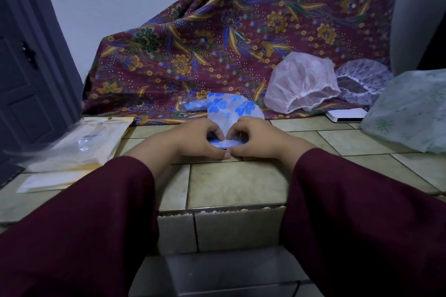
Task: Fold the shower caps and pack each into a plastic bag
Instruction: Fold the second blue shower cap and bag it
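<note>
Both hands, the left hand (193, 138) and the right hand (259, 138), sat close together pinching the blue-flowered cap (231, 108), which needed a flat, tight fold.

Both arms come in from the bottom edge, one on each side, and reach forward until they almost meet in the middle. Dark red sleeves cover the forearms down to the wrists. The left hand (193, 138) and the right hand (259, 138) lie low, side by side, with their backs turned up. The fingers of both hands are curled inward and pinch the near edge of the blue-flowered shower cap (231, 108). The two thumbs point at each other, and their tips touch or nearly touch at the front.
</note>
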